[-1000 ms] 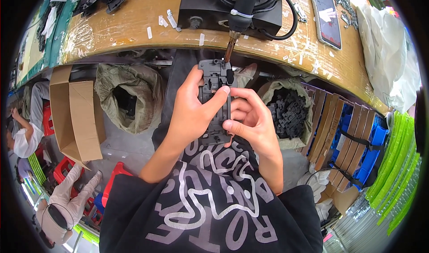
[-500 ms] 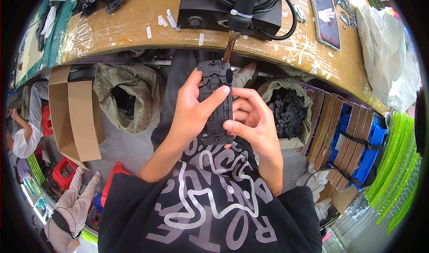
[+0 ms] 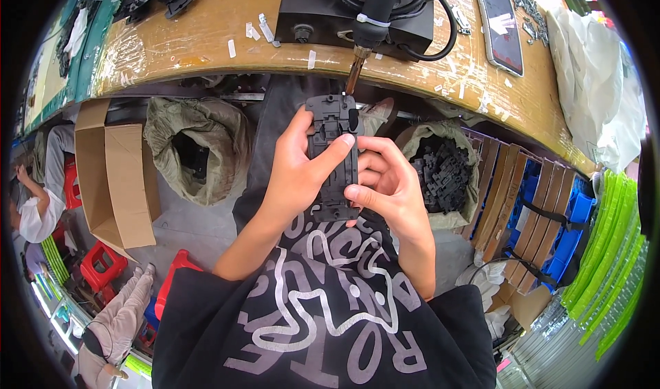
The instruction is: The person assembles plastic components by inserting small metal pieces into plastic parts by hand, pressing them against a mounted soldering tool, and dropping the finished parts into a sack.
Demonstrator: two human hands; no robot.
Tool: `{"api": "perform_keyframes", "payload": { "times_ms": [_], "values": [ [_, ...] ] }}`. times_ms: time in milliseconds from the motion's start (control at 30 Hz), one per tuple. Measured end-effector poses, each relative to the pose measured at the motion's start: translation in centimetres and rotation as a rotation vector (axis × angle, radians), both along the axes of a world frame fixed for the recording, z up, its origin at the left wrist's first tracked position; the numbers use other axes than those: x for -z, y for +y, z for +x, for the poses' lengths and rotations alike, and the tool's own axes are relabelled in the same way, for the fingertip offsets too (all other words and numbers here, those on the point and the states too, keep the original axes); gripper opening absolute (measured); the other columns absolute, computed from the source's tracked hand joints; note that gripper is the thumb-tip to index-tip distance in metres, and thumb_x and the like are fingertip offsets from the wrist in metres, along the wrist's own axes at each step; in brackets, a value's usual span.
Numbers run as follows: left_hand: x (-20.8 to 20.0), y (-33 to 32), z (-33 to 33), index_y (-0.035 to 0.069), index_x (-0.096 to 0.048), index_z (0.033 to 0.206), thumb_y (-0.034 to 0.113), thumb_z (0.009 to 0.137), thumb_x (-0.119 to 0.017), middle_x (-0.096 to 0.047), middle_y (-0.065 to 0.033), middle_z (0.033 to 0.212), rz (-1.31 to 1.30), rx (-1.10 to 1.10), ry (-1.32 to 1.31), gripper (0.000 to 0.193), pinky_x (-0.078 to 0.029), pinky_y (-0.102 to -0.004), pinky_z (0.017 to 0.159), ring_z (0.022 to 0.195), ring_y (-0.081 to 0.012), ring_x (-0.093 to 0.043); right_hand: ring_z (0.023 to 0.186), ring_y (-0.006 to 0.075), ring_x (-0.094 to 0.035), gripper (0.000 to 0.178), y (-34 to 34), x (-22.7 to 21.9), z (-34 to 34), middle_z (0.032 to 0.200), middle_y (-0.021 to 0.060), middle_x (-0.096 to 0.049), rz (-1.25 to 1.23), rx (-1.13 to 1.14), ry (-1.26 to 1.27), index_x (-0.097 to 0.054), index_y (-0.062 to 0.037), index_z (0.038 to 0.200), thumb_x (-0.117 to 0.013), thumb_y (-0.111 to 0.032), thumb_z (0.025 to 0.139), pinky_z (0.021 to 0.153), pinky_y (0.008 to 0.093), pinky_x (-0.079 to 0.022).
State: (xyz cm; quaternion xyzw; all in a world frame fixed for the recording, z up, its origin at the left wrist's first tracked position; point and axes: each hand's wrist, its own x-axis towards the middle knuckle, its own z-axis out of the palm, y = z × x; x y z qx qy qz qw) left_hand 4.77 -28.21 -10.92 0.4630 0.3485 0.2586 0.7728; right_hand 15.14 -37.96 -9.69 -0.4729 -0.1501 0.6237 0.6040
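Note:
A long black moulded plastic part (image 3: 333,162) with ribs and slots is held upright in front of my shirt, below the table edge. My left hand (image 3: 302,157) is closed round its left side, thumb pressed across the middle. My right hand (image 3: 388,183) grips the right side, with its thumb on the lower right edge and curled fingers partly behind. At the part's top right corner is the metal tip of a soldering iron (image 3: 355,73), which points down from over the table. I cannot tell whether the tip touches the plastic.
A black box (image 3: 330,28) with coiled cable and a phone (image 3: 500,28) lie on the wooden table (image 3: 199,45). Open sacks (image 3: 230,176) (image 3: 454,217) flank my legs; the right one holds black parts. A cardboard box (image 3: 127,183) stands left. People are at lower left.
The upper end of the black plastic part has shifted slightly, and the iron's tip now overlaps it less. Both hands keep their grip.

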Motion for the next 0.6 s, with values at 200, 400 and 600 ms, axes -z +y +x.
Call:
{"api": "perform_keyframes", "payload": {
  "times_ms": [200,400,600],
  "values": [
    [0.2,-0.3,-0.3,0.001,-0.046,0.102,0.003,0.077,-0.056,-0.053,-0.0036,0.085,0.042,0.008,0.016,0.027,-0.042,-0.0199,0.064,0.075,-0.0068,-0.050,0.073,0.0128,-0.054,0.049,-0.4,-0.1,-0.3,0.083,0.0091,-0.051,-0.016,-0.001,-0.001,-0.036,0.0021,0.114,-0.060,0.007,0.072,0.052,0.0252,-0.053],
    [0.0,-0.4,0.0,0.002,-0.046,0.102,0.003,0.077,-0.056,-0.053,-0.0036,0.086,0.042,0.016,0.013,0.027,-0.042,-0.0207,0.066,0.078,-0.0069,-0.049,0.073,0.0121,-0.054,0.049,-0.5,-0.1,0.0,0.083,0.0084,-0.051,0.004,-0.002,-0.022,-0.036,0.0015,0.114,-0.060,0.007,0.072,0.050,0.0251,-0.053],
    [1.4,0.3,-0.6,0.000,-0.039,0.113,0.012,0.077,-0.063,-0.055,-0.0052,0.079,0.160,0.098,0.259,0.045,-0.041,-0.0181,0.056,0.066,-0.0057,-0.050,0.067,0.0083,-0.051,0.047,-1.4,2.6,1.1,0.079,0.0042,-0.048,-0.111,0.052,-0.296,-0.040,0.0000,0.114,-0.060,0.005,0.072,0.049,0.0227,-0.052]
  ]
}}
